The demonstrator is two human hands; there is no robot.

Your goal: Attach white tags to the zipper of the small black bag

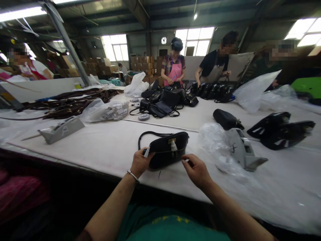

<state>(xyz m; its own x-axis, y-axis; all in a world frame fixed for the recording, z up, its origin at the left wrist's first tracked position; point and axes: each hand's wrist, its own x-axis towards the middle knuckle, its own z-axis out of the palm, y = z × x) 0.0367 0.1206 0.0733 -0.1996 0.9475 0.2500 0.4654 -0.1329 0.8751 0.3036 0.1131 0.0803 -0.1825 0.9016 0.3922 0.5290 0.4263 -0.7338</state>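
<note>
A black handbag (160, 157) stands on the pale worktable in front of me, its strap (150, 133) looping out behind it to the left. White wrapping covers a bit of the metal hardware on its face, and zipper pulls hang below. My left hand (140, 162), with a bracelet at the wrist, grips the bag's left end; a white tag (147, 152) shows by the thumb. At the lower right corner of the bag is my right hand (197, 170), fingers curled and thumb near the fingertips. Whether something small sits between them I cannot make out.
Right of me are crumpled clear plastic (213, 147), a grey tape dispenser (239, 149) and more black bags (281, 130). Another dispenser (62, 130) and brown straps (67, 103) lie to the left. Beyond a pile of black bags (168, 98), co-workers (174, 67) stand across the table.
</note>
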